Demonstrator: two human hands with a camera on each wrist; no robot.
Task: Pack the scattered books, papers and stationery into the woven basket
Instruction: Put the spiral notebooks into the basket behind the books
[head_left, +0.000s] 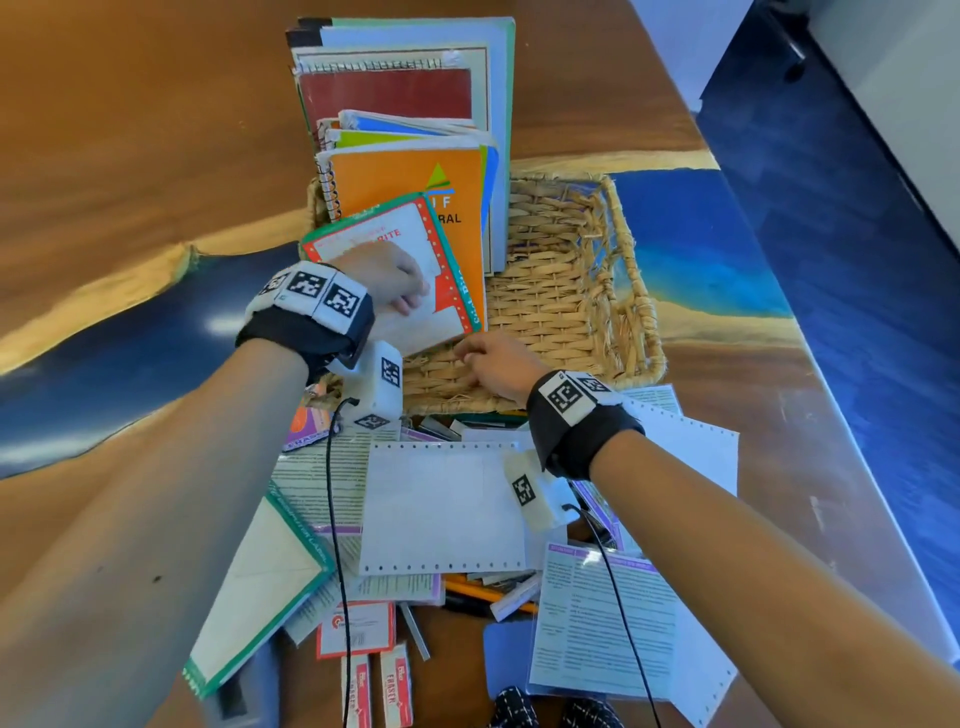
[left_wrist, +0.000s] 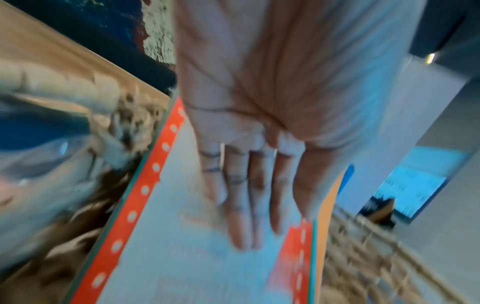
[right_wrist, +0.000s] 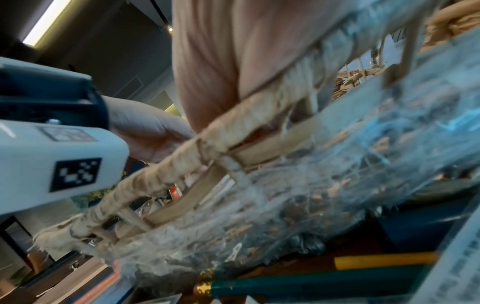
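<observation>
Nearest, two small packets marked "ERASER" (head_left: 396, 688) are seen among loose papers (head_left: 441, 506) on the table (head_left: 104, 130). Beyond them, the near rim of the woven basket (head_left: 571, 291) is gripped by the right hand (head_left: 496, 364), fingers curled over it. An orange-and-teal bordered pad (head_left: 447, 270), leaning in the basket against an orange notebook (head_left: 410, 182), is pressed by the left hand (left_wrist: 249, 185), fingers straight and together.

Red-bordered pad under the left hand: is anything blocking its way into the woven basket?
Nothing visible blocks it. The left hand lies flat on the red-bordered pad, which already leans inside the woven basket against the orange notebook. The right hand rests on the basket's near rim, beside the pad.
</observation>
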